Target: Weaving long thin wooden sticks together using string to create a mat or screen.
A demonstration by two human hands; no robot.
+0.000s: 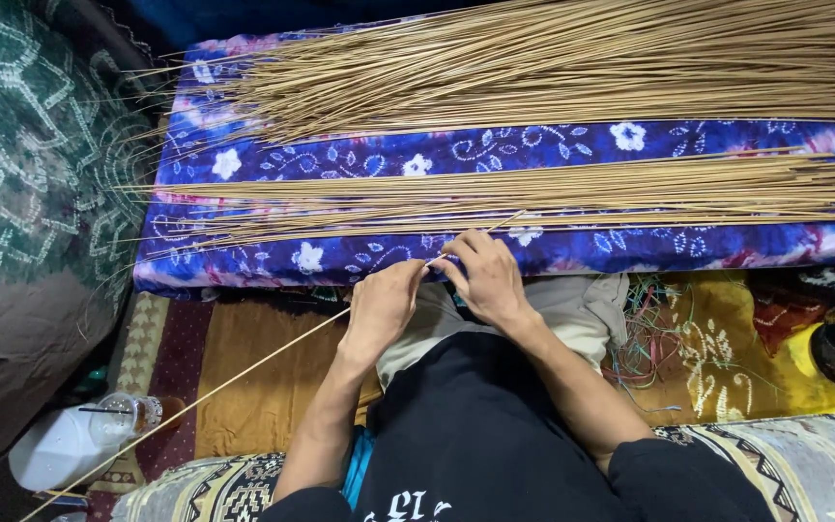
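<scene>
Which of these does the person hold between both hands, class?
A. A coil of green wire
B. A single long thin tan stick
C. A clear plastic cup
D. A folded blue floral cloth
B: both the left hand and the right hand pinch one long thin tan stick, which slants down past the left forearm, in front of the blue floral cloth that bears the bundles of similar sticks.

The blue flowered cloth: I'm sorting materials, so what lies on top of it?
On the blue flowered cloth lie two spreads of thin tan sticks: a large fan at the far side and a flatter bundle nearer the hands. What the cloth covers underneath cannot be seen.
</scene>
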